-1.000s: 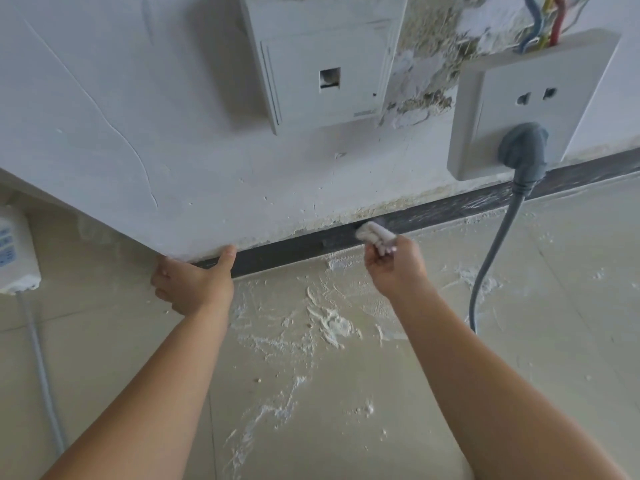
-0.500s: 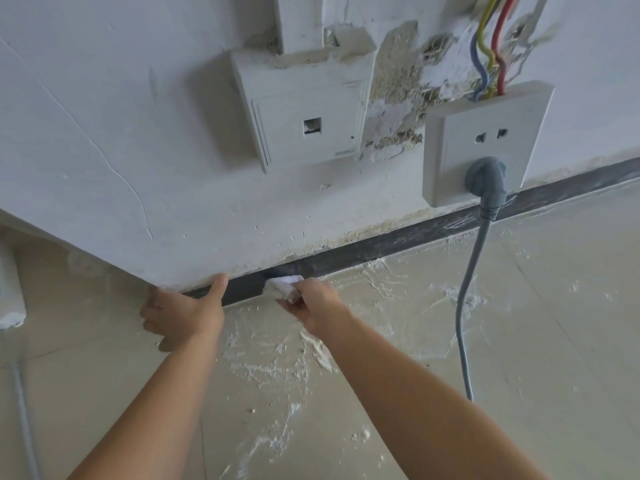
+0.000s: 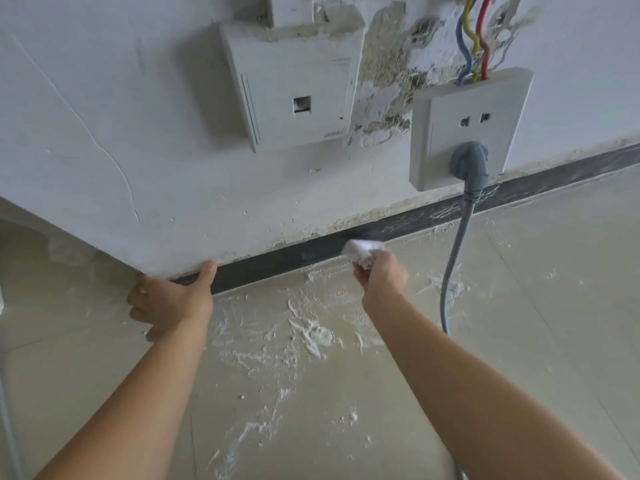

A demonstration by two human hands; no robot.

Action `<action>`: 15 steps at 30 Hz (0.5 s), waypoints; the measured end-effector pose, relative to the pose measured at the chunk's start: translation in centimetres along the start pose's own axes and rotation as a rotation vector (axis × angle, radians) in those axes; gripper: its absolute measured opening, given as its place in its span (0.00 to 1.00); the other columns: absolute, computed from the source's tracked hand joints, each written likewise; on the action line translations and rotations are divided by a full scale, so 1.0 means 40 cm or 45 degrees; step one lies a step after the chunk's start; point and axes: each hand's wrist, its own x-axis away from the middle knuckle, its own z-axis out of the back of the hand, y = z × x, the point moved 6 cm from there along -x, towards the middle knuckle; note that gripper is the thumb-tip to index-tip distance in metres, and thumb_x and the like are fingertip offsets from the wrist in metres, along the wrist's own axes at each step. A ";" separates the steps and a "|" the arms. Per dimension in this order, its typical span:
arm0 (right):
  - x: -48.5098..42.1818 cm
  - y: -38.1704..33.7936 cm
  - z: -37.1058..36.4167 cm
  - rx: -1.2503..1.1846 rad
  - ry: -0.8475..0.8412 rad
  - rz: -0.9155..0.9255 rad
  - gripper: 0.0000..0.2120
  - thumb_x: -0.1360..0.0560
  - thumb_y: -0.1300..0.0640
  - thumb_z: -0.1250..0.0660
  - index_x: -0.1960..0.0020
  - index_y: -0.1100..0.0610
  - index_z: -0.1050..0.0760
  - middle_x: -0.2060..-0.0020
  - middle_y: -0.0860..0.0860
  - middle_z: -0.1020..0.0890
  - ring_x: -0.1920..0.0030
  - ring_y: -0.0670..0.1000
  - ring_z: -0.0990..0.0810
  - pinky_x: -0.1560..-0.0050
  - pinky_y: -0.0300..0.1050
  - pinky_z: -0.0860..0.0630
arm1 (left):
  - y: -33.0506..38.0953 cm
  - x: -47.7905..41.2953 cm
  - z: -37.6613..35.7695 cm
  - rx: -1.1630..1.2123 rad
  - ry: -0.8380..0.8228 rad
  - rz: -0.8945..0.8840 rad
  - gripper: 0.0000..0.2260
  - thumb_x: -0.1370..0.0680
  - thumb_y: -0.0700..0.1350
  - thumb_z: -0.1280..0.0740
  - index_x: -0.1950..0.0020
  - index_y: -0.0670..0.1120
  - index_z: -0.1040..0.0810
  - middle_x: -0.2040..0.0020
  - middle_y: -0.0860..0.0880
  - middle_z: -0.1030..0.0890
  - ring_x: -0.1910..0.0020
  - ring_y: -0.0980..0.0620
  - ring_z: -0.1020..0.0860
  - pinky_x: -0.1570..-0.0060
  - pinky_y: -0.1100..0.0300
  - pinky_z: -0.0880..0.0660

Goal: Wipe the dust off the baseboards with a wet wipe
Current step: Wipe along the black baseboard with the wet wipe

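Right hand (image 3: pixel 382 275) pinches a crumpled white wipe (image 3: pixel 362 251) in curled fingers and presses it against the dark baseboard (image 3: pixel 277 263), left of a grey cable (image 3: pixel 453 258). Left hand (image 3: pixel 169 301) grips the wall corner (image 3: pixel 145 261), thumb at the baseboard's left end, fingers curled round the corner. White dust (image 3: pixel 311 330) on the near floor (image 3: pixel 519 306)

I count two hands, my left hand (image 3: pixel 169 303) and my right hand (image 3: pixel 382 275), and one wipe (image 3: pixel 363 251). One dark baseboard (image 3: pixel 277 265). Two white wall fittings: one socket (image 3: pixel 471 129), one blank box (image 3: pixel 294 88). One grey plug (image 3: pixel 471 164), one cord (image 3: pixel 453 258), three coloured wires (image 3: pixel 480 29).
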 end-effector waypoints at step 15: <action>-0.025 -0.094 -0.016 -0.086 -0.084 0.112 0.15 0.22 0.70 0.44 0.36 0.71 0.32 0.52 0.64 0.24 0.67 0.48 0.28 0.65 0.34 0.24 | 0.018 0.028 -0.012 0.038 -0.018 0.048 0.44 0.30 0.56 0.28 0.24 0.39 0.48 0.25 0.40 0.46 0.29 0.40 0.43 0.34 0.42 0.40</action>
